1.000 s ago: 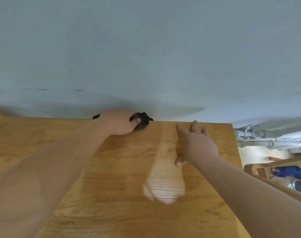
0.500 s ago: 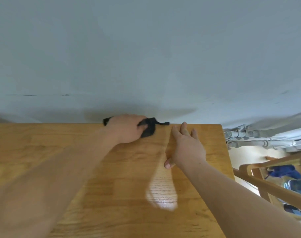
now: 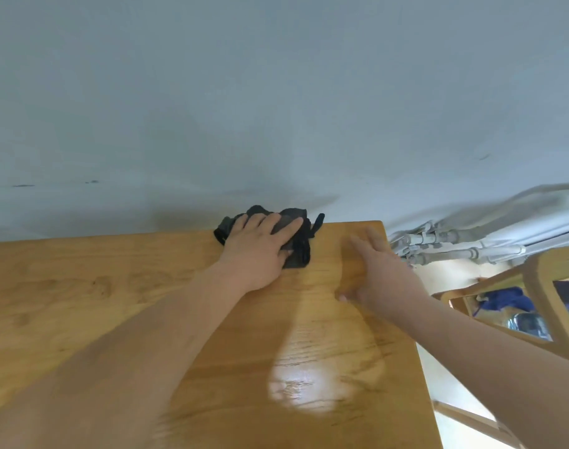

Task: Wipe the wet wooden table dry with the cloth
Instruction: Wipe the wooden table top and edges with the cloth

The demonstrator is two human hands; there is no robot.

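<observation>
A wooden table (image 3: 98, 303) fills the lower part of the view, its far edge against a pale wall. My left hand (image 3: 257, 247) presses flat on a crumpled dark cloth (image 3: 301, 243) at the table's far edge, near the right corner. Most of the cloth is under my palm and fingers. My right hand (image 3: 378, 277) lies flat on the wood just right of the cloth, fingers together, holding nothing. A shiny wet patch (image 3: 306, 387) glistens on the table nearer to me.
The table's right edge (image 3: 419, 367) drops off to the floor. Grey pipes (image 3: 455, 251) run along the wall beyond the corner. A wooden chair frame (image 3: 542, 286) stands to the right, with blue fabric (image 3: 506, 299) behind it.
My left hand has slid the cloth to the right along the far edge. My right hand has shifted right toward the table's corner.
</observation>
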